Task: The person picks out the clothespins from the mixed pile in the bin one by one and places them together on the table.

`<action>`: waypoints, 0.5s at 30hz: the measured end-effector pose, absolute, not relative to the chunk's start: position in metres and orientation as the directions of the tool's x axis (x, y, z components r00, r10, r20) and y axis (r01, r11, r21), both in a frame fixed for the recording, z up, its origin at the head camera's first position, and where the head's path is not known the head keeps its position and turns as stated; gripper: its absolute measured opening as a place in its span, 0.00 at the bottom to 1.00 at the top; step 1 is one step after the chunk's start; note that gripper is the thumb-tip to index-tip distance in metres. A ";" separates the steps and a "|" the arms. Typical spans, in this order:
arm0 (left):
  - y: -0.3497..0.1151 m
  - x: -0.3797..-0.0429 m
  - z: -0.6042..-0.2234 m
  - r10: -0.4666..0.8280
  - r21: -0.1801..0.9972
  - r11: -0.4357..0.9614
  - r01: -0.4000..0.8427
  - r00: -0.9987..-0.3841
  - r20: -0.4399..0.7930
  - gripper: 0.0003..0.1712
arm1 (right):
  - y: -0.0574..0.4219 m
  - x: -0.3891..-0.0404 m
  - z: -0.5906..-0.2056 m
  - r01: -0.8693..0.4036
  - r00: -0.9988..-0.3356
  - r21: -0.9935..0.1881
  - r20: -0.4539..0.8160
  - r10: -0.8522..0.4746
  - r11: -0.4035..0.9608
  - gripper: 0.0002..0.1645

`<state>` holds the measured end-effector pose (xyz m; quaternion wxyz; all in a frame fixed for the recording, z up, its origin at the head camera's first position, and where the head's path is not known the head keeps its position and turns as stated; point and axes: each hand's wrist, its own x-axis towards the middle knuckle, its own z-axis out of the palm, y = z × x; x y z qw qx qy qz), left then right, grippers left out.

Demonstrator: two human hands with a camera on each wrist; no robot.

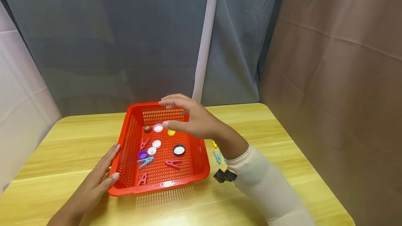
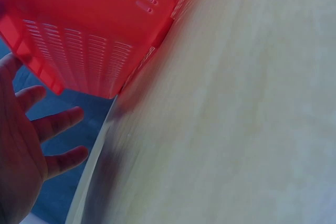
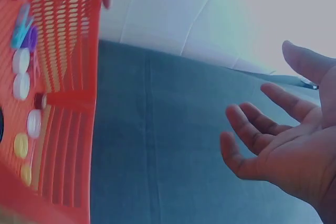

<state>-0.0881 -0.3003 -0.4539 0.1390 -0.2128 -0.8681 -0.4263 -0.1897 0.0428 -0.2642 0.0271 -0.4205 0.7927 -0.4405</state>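
A red plastic basket [image 1: 163, 185] with slotted walls stands on the table. Inside lie bottle caps: a purple one [image 1: 142, 154], a black-rimmed one [image 1: 179, 150], a yellow one [image 1: 171, 133], a brown one [image 1: 147, 128] and several white ones. Red clothespins [image 1: 173, 164] and a blue clothespin [image 1: 146, 162] are scattered among them. My left hand [image 1: 95, 180] is at the basket's left rim, fingertips right at its edge, fingers extended in the left wrist view. Over the basket's right side hovers my right hand [image 1: 191, 117], fingers loosely spread, holding nothing.
On the wooden table [image 1: 257, 125], right of the basket, a light blue clothespin [image 1: 217, 157] and a yellow piece [image 1: 215, 144] lie partly behind my right forearm. A black blocky object [image 1: 224, 176] shows beside the sleeve. Grey curtains [image 1: 141, 44] hang behind the table.
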 end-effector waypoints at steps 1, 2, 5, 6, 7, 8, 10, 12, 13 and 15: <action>-0.301 -0.088 -0.454 0.251 0.681 0.545 0.488 -0.871 0.423 0.48 | 0.037 -0.189 -0.264 -0.632 -0.645 -0.735 0.326 -0.692 0.243 0.34; -0.302 -0.088 -0.454 0.253 0.680 0.542 0.494 -0.868 0.428 0.48 | 0.032 -0.188 -0.264 -0.622 -0.644 -0.749 0.322 -0.694 0.229 0.33; -0.304 -0.088 -0.453 0.252 0.681 0.541 0.494 -0.868 0.429 0.48 | 0.016 -0.183 -0.267 -0.580 -0.644 -0.792 0.303 -0.703 0.190 0.31; -0.304 -0.088 -0.453 0.254 0.683 0.537 0.495 -0.867 0.429 0.48 | 0.011 -0.182 -0.269 -0.566 -0.646 -0.803 0.290 -0.706 0.188 0.31; -0.305 -0.089 -0.453 0.256 0.685 0.535 0.495 -0.867 0.427 0.48 | 0.006 -0.182 -0.271 -0.548 -0.647 -0.815 0.271 -0.712 0.189 0.31; -0.305 -0.089 -0.453 0.256 0.686 0.534 0.494 -0.868 0.425 0.48 | 0.001 -0.182 -0.274 -0.534 -0.645 -0.823 0.247 -0.723 0.195 0.31; -0.305 -0.090 -0.454 0.256 0.688 0.533 0.493 -0.869 0.424 0.48 | -0.010 -0.183 -0.279 -0.510 -0.637 -0.832 0.194 -0.746 0.219 0.31; -0.304 -0.090 -0.454 0.257 0.687 0.532 0.495 -0.867 0.426 0.48 | -0.019 -0.185 -0.286 -0.483 -0.635 -0.836 0.127 -0.762 0.262 0.32; -0.304 -0.089 -0.454 0.257 0.688 0.532 0.494 -0.868 0.424 0.48 | -0.022 -0.186 -0.289 -0.460 -0.635 -0.842 0.090 -0.767 0.282 0.32; -0.303 -0.090 -0.454 0.258 0.688 0.529 0.496 -0.867 0.426 0.48 | -0.028 -0.190 -0.295 -0.417 -0.636 -0.852 0.025 -0.771 0.317 0.33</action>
